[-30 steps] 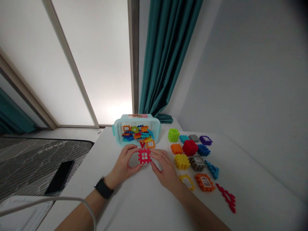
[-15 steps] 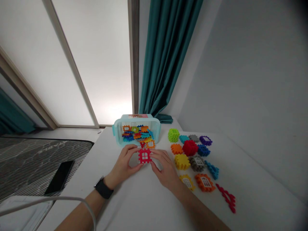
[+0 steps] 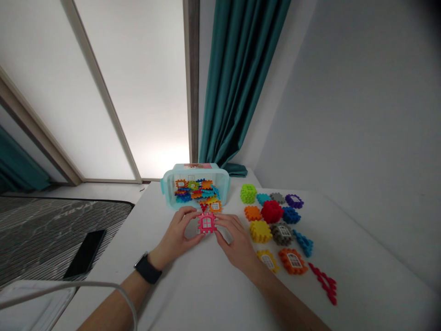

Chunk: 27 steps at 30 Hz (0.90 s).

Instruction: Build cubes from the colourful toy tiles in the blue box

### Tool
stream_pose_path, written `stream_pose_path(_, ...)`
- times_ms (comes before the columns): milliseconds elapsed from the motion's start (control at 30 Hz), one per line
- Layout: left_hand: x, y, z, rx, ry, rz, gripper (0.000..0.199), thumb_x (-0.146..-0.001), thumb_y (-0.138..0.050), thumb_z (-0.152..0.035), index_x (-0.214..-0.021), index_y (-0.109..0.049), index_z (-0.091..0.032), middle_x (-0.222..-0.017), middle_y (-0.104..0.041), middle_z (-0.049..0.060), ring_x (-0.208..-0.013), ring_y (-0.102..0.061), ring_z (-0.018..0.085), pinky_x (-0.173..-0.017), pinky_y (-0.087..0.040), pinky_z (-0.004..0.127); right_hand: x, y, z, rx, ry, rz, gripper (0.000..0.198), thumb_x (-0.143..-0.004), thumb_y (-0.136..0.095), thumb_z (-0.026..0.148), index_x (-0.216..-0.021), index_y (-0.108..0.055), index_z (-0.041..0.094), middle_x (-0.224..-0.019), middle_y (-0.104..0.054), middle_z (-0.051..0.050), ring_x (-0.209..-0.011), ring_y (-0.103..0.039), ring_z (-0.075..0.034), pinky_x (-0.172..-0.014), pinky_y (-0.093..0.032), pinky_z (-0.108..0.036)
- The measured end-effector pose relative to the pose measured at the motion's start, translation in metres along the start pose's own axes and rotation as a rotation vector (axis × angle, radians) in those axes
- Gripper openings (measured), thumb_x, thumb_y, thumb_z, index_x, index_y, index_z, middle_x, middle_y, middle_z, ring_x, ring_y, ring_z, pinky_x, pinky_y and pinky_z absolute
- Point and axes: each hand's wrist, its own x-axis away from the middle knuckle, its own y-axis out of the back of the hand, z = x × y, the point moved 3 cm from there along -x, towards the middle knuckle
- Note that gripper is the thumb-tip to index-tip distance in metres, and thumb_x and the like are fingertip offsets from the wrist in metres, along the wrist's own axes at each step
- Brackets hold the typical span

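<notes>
- By the left hand (image 3: 179, 233), the red window piece (image 3: 207, 222) is grasped at its left side; by the right hand (image 3: 237, 241), it is grasped at its right side.
- This piece is held in front of the turquoise box (image 3: 225, 187); whether it touches the table (image 3: 186, 285) cannot be told.
- The yellow window piece (image 3: 268, 261) is partly covered by the right forearm.
- The cable (image 3: 103, 284) is cut off at the left edge.
- On the box's label (image 3: 197, 166), no words can be read; the rug's letters (image 3: 73, 210) are also too unclear.
</notes>
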Motion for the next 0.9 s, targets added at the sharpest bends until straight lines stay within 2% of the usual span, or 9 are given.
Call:
stream_pose_path(267,0.0,0.0,0.0,0.005,0.016,-0.005,0.044,-0.083,-0.071,-0.024,-0.124,-0.056,-0.023,-0.121,-0.056,0.012,-0.114,-0.058,0.026,-0.096,-0.052,0.045,0.0,0.0,0.0,-0.005,-0.003,0.012,0.031,-0.09,-0.055,0.011,-0.117,-0.06,0.026,-0.122,-0.067,-0.009,-0.114,-0.061,-0.023,-0.097,-0.052,-0.044)
stream_pose_path(467,-0.002,-0.002,0.001,0.101,0.068,0.068,0.04,-0.084,-0.072,-0.024,-0.12,-0.056,-0.022,-0.114,-0.059,0.01,-0.104,-0.06,0.023,-0.091,-0.054,0.041,0.003,-0.002,-0.002,0.028,-0.018,0.054,0.031,-0.091,-0.055,0.012,-0.117,-0.061,0.026,-0.124,-0.063,-0.01,-0.118,-0.059,-0.023,-0.099,-0.052,-0.043)
stream_pose_path(567,-0.003,-0.002,0.0,0.146,0.086,0.094,0.038,-0.083,-0.073,-0.028,-0.117,-0.058,-0.022,-0.115,-0.059,0.01,-0.106,-0.059,0.024,-0.093,-0.053,0.041,0.004,-0.003,-0.002,0.044,0.003,0.076,0.03,-0.092,-0.054,0.011,-0.116,-0.063,0.027,-0.128,-0.06,-0.01,-0.12,-0.057,-0.024,-0.1,-0.052,-0.043)
stream_pose_path(667,-0.003,-0.003,-0.002,0.189,0.096,0.15,0.03,-0.085,-0.071,-0.029,-0.112,-0.061,-0.021,-0.114,-0.059,0.01,-0.108,-0.059,0.024,-0.095,-0.052,0.041,0.003,-0.001,-0.001,0.038,0.001,0.063,0.024,-0.093,-0.055,0.013,-0.11,-0.066,0.026,-0.117,-0.064,-0.009,-0.112,-0.06,-0.024,-0.094,-0.054,-0.042)
stream_pose_path(800,-0.002,-0.009,-0.003,0.21,0.099,0.242,0.015,-0.092,-0.062,-0.029,-0.105,-0.065,-0.021,-0.107,-0.061,0.009,-0.103,-0.061,0.022,-0.091,-0.053,0.038,0.0,-0.001,-0.003,-0.048,-0.126,0.047,0.013,-0.094,-0.055,0.02,-0.098,-0.067,0.023,-0.089,-0.067,-0.006,-0.087,-0.064,-0.021,-0.077,-0.055,-0.036)
stream_pose_path(900,-0.001,-0.013,-0.002,0.179,0.1,0.262,0.012,-0.094,-0.059,-0.028,-0.101,-0.065,-0.021,-0.104,-0.063,0.009,-0.099,-0.062,0.022,-0.087,-0.054,0.037,0.0,-0.004,-0.007,-0.139,-0.279,0.009,0.011,-0.092,-0.057,0.025,-0.092,-0.068,0.022,-0.084,-0.069,-0.005,-0.078,-0.064,-0.019,-0.07,-0.054,-0.032)
